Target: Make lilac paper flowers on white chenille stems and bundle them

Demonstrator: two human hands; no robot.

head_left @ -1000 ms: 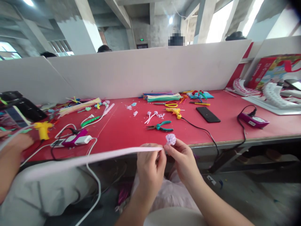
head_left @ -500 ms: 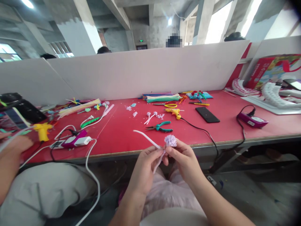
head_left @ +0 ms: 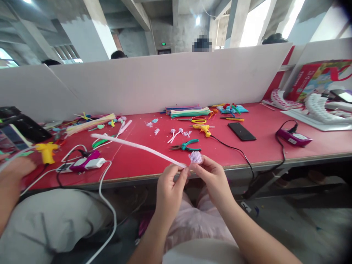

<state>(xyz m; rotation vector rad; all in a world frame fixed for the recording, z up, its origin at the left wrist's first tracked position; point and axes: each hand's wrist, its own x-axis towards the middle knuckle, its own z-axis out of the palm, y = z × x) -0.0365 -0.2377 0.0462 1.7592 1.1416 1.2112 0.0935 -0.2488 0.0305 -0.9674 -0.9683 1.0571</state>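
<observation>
Left grip (head_left: 169, 187) on pale stem (head_left: 138, 147), long axis leftward, slightly away

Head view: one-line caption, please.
Hands pinch a pale fuzzy stem and lilac flower head before a red worktable.

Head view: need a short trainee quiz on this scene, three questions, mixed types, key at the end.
1. What sits at the fingers of the right hand? A) scissors B) purple fluffy ball C) glue gun
2. True or false: the phone lies to the right of the pliers.
3. Fill in: the long pale strip extends from the fingers of the ____ hand.
Key: 1 B; 2 true; 3 left
</observation>
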